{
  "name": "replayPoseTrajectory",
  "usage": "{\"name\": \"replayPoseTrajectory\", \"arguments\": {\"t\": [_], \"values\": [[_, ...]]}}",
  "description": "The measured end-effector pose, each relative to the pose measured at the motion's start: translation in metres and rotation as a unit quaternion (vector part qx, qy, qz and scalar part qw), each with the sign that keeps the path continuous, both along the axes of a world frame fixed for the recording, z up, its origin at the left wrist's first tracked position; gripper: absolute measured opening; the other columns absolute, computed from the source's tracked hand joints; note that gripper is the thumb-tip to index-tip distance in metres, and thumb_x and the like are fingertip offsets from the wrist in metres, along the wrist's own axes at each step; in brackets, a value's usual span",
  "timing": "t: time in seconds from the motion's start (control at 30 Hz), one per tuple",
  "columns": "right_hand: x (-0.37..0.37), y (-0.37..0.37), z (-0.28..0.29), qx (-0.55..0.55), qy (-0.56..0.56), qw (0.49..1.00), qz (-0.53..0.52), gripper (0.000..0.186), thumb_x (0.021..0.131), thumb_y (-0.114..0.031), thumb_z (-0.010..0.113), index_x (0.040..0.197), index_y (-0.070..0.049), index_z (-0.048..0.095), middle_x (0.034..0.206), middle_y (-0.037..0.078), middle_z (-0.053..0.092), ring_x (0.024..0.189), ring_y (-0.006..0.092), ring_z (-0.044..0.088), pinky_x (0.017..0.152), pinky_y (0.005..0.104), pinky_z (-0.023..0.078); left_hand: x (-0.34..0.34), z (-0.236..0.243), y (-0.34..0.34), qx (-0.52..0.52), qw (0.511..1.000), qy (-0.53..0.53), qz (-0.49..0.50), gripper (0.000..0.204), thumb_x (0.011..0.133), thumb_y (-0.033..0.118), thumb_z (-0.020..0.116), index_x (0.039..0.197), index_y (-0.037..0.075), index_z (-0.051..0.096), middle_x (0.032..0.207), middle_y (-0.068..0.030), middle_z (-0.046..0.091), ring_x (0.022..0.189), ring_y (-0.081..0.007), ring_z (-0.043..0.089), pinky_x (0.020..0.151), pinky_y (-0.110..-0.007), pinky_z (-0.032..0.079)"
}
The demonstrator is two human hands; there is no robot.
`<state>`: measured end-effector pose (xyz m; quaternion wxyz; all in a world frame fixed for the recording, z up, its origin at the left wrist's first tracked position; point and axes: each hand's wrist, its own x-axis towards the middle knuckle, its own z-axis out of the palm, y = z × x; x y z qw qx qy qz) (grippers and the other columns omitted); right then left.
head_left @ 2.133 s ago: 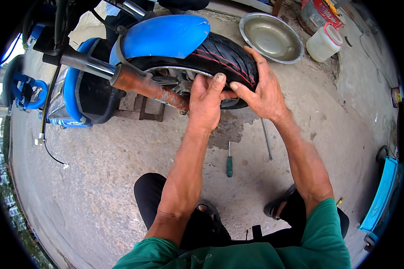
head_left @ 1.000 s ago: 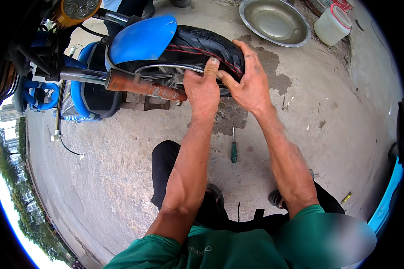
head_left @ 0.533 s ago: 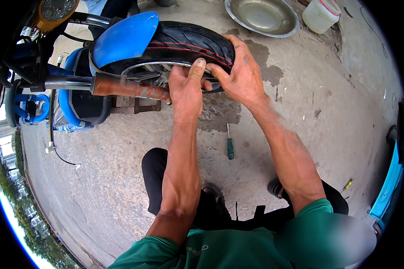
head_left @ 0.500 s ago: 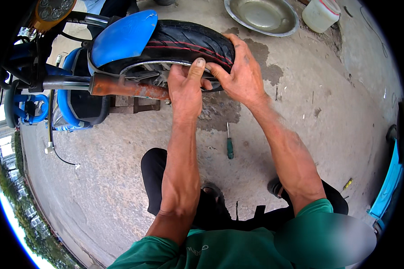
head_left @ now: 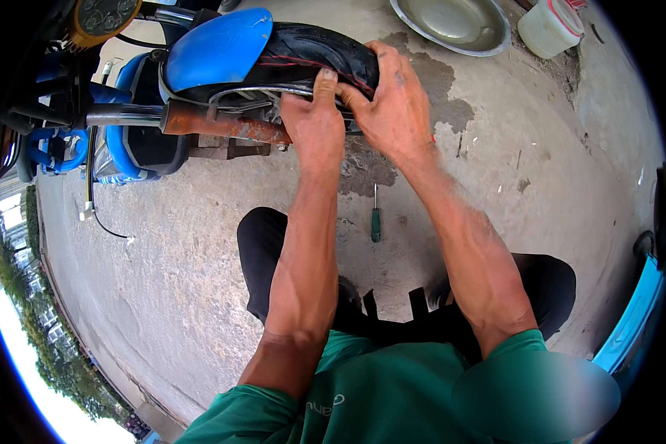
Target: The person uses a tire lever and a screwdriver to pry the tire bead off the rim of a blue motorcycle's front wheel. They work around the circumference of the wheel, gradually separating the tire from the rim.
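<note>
Where the concrete ground [head_left: 177, 229] spreads below, the black tyre [head_left: 318, 48] juts past the right edge of a blue mudguard [head_left: 218, 48]. A rusty fork leg [head_left: 226, 127] runs along the near side of the wheel rim [head_left: 251, 89]. Toward the ground's far right edge stand a metal basin [head_left: 488, 43] and a red-topped white tub [head_left: 547, 33]. Fingers bent over the tread, thumb on the sidewall, the right hand [head_left: 392, 111] grasps the tyre; the left hand [head_left: 314, 126] grips it too, thumb on the sidewall, other fingers partly hidden. Nearer lies a green-handled screwdriver [head_left: 376, 222].
</note>
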<state>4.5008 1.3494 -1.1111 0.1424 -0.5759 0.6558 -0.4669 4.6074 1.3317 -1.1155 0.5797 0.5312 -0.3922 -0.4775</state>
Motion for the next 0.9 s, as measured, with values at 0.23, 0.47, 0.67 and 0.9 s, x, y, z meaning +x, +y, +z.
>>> {"name": "replayPoseTrajectory", "arguments": {"t": [0.23,0.47,0.67,0.9], "values": [[-0.010,-0.018,0.005,0.014,0.034,0.999,0.016,0.062,0.080,-0.036,0.085,0.129,-0.008,0.059,0.107,0.022,0.064,0.103,0.0404,0.065,0.086,0.0495,0.055,-0.006,0.006,-0.012,0.026,0.998,0.043,0.042,0.023,0.098,0.013,0.073,0.110,-0.006,0.066,0.104,-0.0081,0.072,0.087,-0.0155,0.063,0.081,-0.033,0.051],[-0.016,-0.011,0.021,0.003,0.009,0.995,0.099,0.069,0.078,-0.031,0.086,0.136,-0.009,0.057,0.116,0.020,0.064,0.109,0.0392,0.064,0.093,0.0474,0.054,0.010,0.028,-0.009,0.078,0.992,0.093,0.046,0.027,0.093,0.023,0.080,0.093,0.010,0.056,0.077,0.0011,0.054,0.060,-0.0086,0.047,0.046,-0.025,0.033],[-0.024,0.000,0.001,0.038,-0.041,0.994,0.096,0.081,0.079,-0.032,0.086,0.147,-0.007,0.047,0.126,0.019,0.061,0.119,0.0383,0.061,0.101,0.0469,0.050,0.014,0.018,-0.008,0.069,0.995,0.063,0.021,0.024,0.093,0.025,0.079,0.102,0.009,0.065,0.084,0.0009,0.064,0.062,-0.0070,0.052,0.046,-0.025,0.036],[-0.024,-0.010,0.004,0.013,0.015,0.994,0.107,0.076,0.083,-0.033,0.083,0.145,-0.006,0.048,0.128,0.021,0.062,0.119,0.0388,0.062,0.101,0.0465,0.050,0.020,0.018,-0.009,0.046,0.991,0.126,-0.013,0.027,0.098,0.026,0.074,0.115,0.010,0.061,0.099,-0.0009,0.068,0.074,-0.0097,0.060,0.050,-0.025,0.041]]}}
